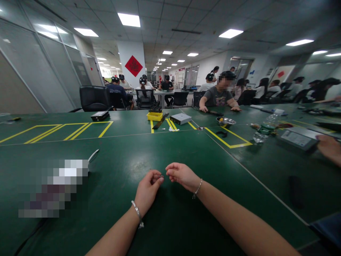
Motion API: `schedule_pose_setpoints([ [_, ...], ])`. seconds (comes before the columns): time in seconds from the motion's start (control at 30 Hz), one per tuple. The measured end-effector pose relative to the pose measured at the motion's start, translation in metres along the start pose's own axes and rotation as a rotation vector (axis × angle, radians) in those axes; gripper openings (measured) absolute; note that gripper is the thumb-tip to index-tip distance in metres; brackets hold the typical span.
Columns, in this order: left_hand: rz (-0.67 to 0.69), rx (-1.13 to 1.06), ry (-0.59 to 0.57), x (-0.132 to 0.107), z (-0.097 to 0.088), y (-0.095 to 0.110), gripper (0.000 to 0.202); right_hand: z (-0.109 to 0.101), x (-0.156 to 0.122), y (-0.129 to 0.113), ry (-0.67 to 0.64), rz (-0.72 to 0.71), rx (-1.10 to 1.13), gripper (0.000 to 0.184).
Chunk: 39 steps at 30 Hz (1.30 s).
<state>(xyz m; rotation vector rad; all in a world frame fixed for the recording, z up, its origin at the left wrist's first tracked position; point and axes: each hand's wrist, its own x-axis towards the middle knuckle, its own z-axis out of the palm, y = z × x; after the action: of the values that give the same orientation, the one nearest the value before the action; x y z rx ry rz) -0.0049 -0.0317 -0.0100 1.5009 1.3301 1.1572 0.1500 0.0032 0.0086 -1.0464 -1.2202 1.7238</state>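
Observation:
My left hand [147, 190] rests on the green table [170, 220] with its fingers curled into a pinch around a tiny dark piece at the fingertips, too small to name. My right hand [181, 175] sits just right of it, fingers curled in, fingertips almost touching the left hand's. Whether the right hand holds anything is hidden. Both wrists carry thin bracelets.
A blurred-out patch [53, 188] lies left of my hands. Further back stand a yellow tray [154, 116], a grey box [180, 118], a black device [99, 115], a metal bowl [226, 122] and a plastic bottle [263, 129]. A person [220, 96] sits across; another person's hand [330, 149] shows at right.

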Motion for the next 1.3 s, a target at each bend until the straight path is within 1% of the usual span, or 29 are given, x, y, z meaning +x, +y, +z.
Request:
schedule_pose_setpoints([
  [0.07, -0.007, 0.03, 0.011, 0.0, 0.001, 0.0, 0.016, 0.001, 0.001, 0.002, 0.033, 0.002, -0.041, 0.026],
  [0.13, 0.001, 0.069, 0.02, 0.0, 0.001, -0.001, 0.014, 0.003, 0.002, 0.004, 0.05, -0.022, -0.128, 0.02],
  [0.27, 0.035, 0.177, 0.02, -0.001, 0.0, 0.0, 0.012, 0.009, 0.001, 0.01, 0.057, -0.159, -0.319, 0.012],
  [0.33, 0.047, 0.203, 0.026, -0.002, 0.0, 0.001, 0.013, 0.011, 0.001, 0.012, 0.068, -0.206, -0.365, 0.011],
  [0.4, 0.057, 0.216, 0.028, -0.002, 0.0, 0.002, 0.013, 0.012, 0.001, 0.014, 0.096, -0.215, -0.367, 0.011],
  [0.47, 0.061, 0.219, 0.04, -0.002, 0.0, 0.003, 0.013, 0.013, 0.001, 0.015, 0.131, -0.206, -0.323, 0.011],
  [0.57, 0.048, 0.22, 0.101, -0.002, 0.001, 0.002, 0.016, 0.017, 0.0, 0.015, 0.155, -0.201, -0.212, 0.015],
  [0.67, 0.068, 0.275, 0.138, -0.001, 0.001, 0.0, 0.013, 0.02, -0.001, 0.016, 0.158, -0.139, -0.071, 0.018],
  [0.77, 0.106, 0.308, 0.161, -0.001, 0.0, -0.001, 0.013, 0.019, -0.001, 0.016, 0.118, -0.025, 0.143, 0.023],
  [0.87, 0.124, 0.32, 0.172, -0.001, 0.0, -0.001, 0.013, 0.017, -0.002, 0.016, 0.06, 0.027, 0.282, 0.028],
  [1.03, 0.137, 0.302, 0.18, -0.002, 0.0, 0.003, 0.014, 0.016, -0.003, 0.016, 0.037, 0.033, 0.316, 0.027],
  [1.17, 0.151, 0.307, 0.179, -0.003, 0.0, 0.005, 0.016, 0.018, -0.002, 0.019, 0.08, 0.008, 0.284, 0.029],
  [1.3, 0.182, 0.386, 0.19, -0.003, 0.0, 0.002, 0.017, 0.022, -0.001, 0.025, 0.12, -0.039, 0.231, 0.029],
])
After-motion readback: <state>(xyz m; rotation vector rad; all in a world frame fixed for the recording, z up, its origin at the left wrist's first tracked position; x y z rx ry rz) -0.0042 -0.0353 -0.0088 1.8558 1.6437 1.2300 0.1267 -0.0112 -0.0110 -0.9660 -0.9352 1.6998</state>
